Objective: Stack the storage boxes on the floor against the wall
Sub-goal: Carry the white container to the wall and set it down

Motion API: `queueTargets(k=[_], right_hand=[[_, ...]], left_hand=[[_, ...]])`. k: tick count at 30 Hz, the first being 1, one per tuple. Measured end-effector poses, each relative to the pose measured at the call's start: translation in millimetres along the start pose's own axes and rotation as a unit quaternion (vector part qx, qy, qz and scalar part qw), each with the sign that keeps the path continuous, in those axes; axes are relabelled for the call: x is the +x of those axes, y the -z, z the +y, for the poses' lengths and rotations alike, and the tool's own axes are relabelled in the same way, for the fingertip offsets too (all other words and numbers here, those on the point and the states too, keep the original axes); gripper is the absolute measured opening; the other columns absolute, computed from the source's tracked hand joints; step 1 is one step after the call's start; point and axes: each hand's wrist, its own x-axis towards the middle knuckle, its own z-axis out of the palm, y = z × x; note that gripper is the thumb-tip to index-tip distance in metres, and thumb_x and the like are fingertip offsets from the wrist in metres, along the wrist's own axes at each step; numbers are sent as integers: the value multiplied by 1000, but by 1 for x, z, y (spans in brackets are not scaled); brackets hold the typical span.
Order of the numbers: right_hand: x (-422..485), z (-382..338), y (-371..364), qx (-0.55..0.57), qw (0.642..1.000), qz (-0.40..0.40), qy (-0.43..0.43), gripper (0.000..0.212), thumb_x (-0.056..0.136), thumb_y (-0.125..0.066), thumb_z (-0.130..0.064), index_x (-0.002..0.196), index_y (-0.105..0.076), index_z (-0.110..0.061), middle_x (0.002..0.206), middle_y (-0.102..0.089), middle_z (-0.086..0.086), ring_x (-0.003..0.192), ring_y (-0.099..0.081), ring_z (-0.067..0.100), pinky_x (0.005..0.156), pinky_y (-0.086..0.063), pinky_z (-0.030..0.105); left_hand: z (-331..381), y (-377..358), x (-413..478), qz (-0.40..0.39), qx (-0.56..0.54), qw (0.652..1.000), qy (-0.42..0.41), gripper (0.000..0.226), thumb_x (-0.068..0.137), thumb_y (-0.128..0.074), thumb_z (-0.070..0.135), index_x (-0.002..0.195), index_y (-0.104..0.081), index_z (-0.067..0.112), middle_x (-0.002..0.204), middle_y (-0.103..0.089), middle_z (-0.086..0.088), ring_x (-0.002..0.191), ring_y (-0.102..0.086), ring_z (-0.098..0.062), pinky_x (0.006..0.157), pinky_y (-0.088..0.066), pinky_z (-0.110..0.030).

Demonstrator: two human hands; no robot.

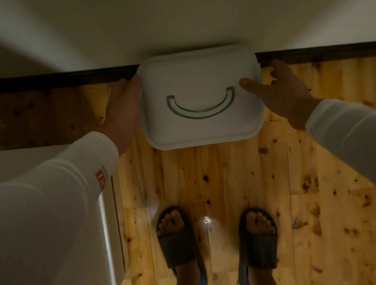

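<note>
I look straight down on a white storage box (197,78) with rounded corners and a grey curved handle (202,106) lying flat in its lid. Its back edge is against the wall (165,20). My left hand (124,110) lies flat along the box's left side, thumb at the upper left corner. At the right edge is my right hand (278,91): its thumb rests on the lid and its fingers are spread beside the right side. Anything beneath the box is hidden.
A dark baseboard (52,79) runs along the foot of the wall. The floor is knotty wooden boards (307,174). A white panel or piece of furniture (39,160) stands at the left under my left arm. My feet in dark slippers (176,240) stand just before the box.
</note>
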Motion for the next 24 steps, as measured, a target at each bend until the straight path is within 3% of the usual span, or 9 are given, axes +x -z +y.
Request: queueTargets(k=[2, 5, 8, 12, 15, 18, 21, 24], right_hand=[[-8, -7, 7, -4, 1000, -5, 11, 105, 73, -66, -67, 153, -17, -21, 156, -30, 2, 138, -36, 24, 96, -36, 32], [-21, -19, 18, -4, 1000, -9, 30, 104, 74, -66, -66, 153, -18, -20, 156, -32, 2, 137, -37, 22, 91, -34, 27], [-35, -33, 27, 3, 999, -15, 45, 103, 74, -65, -67, 153, -19, -19, 156, -32, 0, 138, -36, 21, 94, -35, 27], [-58, -54, 41, -7, 998, -21, 59, 103, 75, -63, -68, 153, -17, -20, 158, -28, 2, 140, -32, 21, 98, -31, 28], [-82, -68, 48, -15, 997, -22, 73, 101, 77, -63, -66, 153, -18, -20, 158, -27, 1, 141, -30, 21, 108, -31, 34], [-109, -85, 53, -32, 995, -21, 92, 97, 79, -61, -66, 153, -18, -20, 158, -25, 2, 142, -28, 22, 112, -30, 40], [-131, -105, 55, -49, 993, -18, 110, 90, 84, -57, -63, 153, -19, -20, 158, -25, 5, 142, -27, 23, 111, -27, 38], [-155, -132, 59, -39, 991, -15, 127, 82, 89, -53, -58, 153, -19, -18, 158, -25, 6, 142, -27, 23, 112, -24, 34]], left_hand=[[6, 0, -5, -1, 9, 1000, -9, 60, 92, -43, 53, 143, -41, 20, 142, -46, 6, 127, -44, -15, 94, -33, -26], [24, 1, -18, -6, 19, 1000, -16, 65, 93, -45, 52, 149, -31, 23, 148, -38, 10, 127, -39, -6, 102, -33, -25], [39, 3, -33, -12, 29, 999, -41, 62, 95, -45, 50, 149, -32, 22, 146, -41, 7, 123, -43, -7, 92, -37, -21], [58, 4, -55, 4, 23, 999, -46, 70, 93, -48, 51, 151, -24, 20, 154, -32, 3, 130, -33, -8, 96, -26, -22], [73, 7, -73, 11, 8, 999, -35, 75, 91, -52, 53, 152, -23, 20, 153, -34, 3, 135, -35, -14, 96, -28, -23], [89, 12, -93, 9, 21, 999, -47, 76, 88, -53, 57, 151, -25, 23, 156, -31, 2, 139, -33, -15, 107, -28, -28], [104, 19, -114, 10, 59, 995, -76, 76, 87, -53, 58, 150, -27, 26, 156, -31, 2, 139, -33, -15, 114, -28, -36], [121, 30, -139, 30, 97, 989, -105, 74, 85, -50, 62, 149, -30, 30, 155, -32, 5, 138, -34, -15, 109, -30, -32]])
